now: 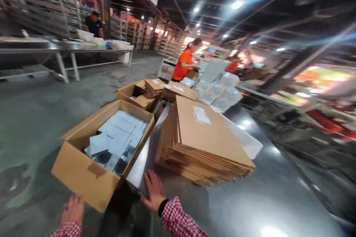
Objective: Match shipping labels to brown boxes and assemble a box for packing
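My left hand (72, 209) is low at the left, its fingers stretched out beside the near flap of an open cardboard box (83, 176). I cannot tell whether it touches the flap. Inside that box lie several small pale blue boxes (119, 127), some in rows and some tilted. My right hand (154, 190), with a dark band at the wrist, is spread by the edge of a shiny metal table (189, 207) and holds nothing. Just beyond it on the table stands a tall stack of flattened cardboard sheets (208, 129) with a white label (201, 114) on top.
A second open carton (128, 94) sits behind the first, with folded cardboard (152, 87) on it. White boxes (219, 89) are piled at the table's far end, near a person in an orange shirt (183, 63). Long tables (97, 48) stand at the back left.
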Demonstrator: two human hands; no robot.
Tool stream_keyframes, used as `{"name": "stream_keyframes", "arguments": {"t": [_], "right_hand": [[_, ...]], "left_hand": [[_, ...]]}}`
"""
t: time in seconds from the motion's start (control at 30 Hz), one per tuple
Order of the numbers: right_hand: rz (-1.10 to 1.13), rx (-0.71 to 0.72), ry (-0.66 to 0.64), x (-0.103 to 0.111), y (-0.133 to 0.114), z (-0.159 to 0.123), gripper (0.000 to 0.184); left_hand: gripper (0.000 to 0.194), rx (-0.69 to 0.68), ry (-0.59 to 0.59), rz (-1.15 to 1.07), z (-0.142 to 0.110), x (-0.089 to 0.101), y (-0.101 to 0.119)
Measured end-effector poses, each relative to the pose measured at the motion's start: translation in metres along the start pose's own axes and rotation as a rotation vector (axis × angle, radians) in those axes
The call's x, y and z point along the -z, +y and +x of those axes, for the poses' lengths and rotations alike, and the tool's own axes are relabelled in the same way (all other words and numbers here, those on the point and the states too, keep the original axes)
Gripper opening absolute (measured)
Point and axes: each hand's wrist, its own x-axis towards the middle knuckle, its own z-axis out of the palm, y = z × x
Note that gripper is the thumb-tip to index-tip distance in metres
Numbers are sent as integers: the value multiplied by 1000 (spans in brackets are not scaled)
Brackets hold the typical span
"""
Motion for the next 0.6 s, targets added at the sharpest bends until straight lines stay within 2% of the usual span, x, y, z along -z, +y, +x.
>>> {"name": "stream_keyframes", "arguments": {"t": [0.13,0.27,0.4,0.47,0.53,0.6], "right_hand": [[-49,-70,47,-16,7,19,97],[-79,-42,83,-29,10,12,97],[-149,-2,184,-32,7,8,98],[-156,-4,203,-30,5,9,100],[-153,-19,198,-27,3,11,99],[-151,-32,182,-25,2,12,97]], "left_hand": [[63,-166,83,96,99,1,-16],[63,-281,129,263,171,6,-17],[71,-421,88,260,223,5,-12],[69,-469,38,228,246,2,-11],[72,-493,-31,191,263,-1,-11],[64,-483,-81,151,272,-2,-11]]}}
